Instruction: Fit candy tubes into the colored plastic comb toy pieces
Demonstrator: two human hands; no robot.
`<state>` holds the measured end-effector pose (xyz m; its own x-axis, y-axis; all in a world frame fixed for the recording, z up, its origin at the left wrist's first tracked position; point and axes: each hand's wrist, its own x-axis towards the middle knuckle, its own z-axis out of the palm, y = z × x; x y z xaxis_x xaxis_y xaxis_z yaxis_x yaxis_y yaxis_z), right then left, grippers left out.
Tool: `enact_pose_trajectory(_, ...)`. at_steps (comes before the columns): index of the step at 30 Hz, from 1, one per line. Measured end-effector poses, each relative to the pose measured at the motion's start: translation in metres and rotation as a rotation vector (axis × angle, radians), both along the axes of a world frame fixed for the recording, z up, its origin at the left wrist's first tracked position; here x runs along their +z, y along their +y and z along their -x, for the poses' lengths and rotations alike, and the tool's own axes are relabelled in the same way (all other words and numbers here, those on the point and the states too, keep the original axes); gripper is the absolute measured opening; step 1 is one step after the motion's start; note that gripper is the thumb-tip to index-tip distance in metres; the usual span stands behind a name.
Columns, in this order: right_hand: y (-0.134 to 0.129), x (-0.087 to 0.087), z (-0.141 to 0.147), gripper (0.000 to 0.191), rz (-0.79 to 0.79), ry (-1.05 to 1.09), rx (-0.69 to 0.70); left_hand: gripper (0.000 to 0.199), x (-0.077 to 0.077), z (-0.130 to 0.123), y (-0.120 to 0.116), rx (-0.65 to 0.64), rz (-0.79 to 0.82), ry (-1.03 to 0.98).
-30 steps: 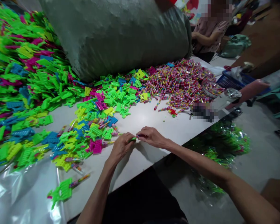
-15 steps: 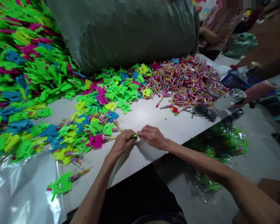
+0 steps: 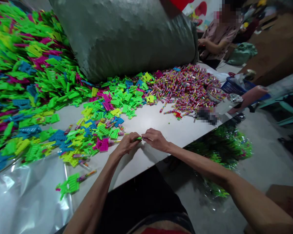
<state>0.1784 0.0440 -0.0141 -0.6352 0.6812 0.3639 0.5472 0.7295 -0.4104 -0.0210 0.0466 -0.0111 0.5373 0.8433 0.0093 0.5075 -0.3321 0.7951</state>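
We are looking down at a white table (image 3: 147, 118), where our left hand (image 3: 129, 143) is pinching a green plastic piece (image 3: 138, 138) near the front edge. Just beside it, our right hand (image 3: 155, 139) is pinching a small item (image 3: 144, 138), too hidden to identify. Coloured plastic pieces (image 3: 102, 130) are lying loose to the left, and patterned tubes (image 3: 188, 87) are lying heaped farther back, to the right
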Motion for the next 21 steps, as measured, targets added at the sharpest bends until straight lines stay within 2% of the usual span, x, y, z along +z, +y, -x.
enact_pose_trajectory(3, -0.004, -0.001, 0.002, 0.021, -0.067, -0.074, 0.015, 0.02, 0.0, 0.002, 0.002, -0.034, -0.012, 0.002)
enact_pose_trajectory(5, -0.005, -0.001, 0.004, 0.018, -0.069, -0.041, -0.017, 0.019, 0.003, 0.002, 0.0, -0.014, -0.014, 0.014)
enact_pose_trajectory(8, -0.007, 0.005, 0.005, 0.016, 0.041, 0.046, -0.04, 0.019, 0.01, 0.003, -0.007, 0.001, -0.033, 0.009)
enact_pose_trajectory(11, -0.013, 0.015, 0.005, 0.019, 0.108, -0.052, -0.056, 0.02, 0.014, 0.004, -0.018, -0.004, -0.062, -0.003)
enact_pose_trajectory(13, -0.018, 0.021, 0.006, 0.02, 0.068, -0.206, -0.067, 0.018, 0.014, 0.005, -0.024, 0.02, -0.064, 0.02)
enact_pose_trajectory(16, -0.024, 0.027, 0.007, 0.023, -0.007, -0.356, -0.008, 0.016, 0.011, 0.008, -0.03, 0.056, -0.037, 0.048)
enact_pose_trajectory(21, -0.031, 0.016, 0.006, 0.021, -0.128, -0.286, 0.102, 0.015, 0.009, 0.011, -0.04, 0.018, -0.034, -0.02)
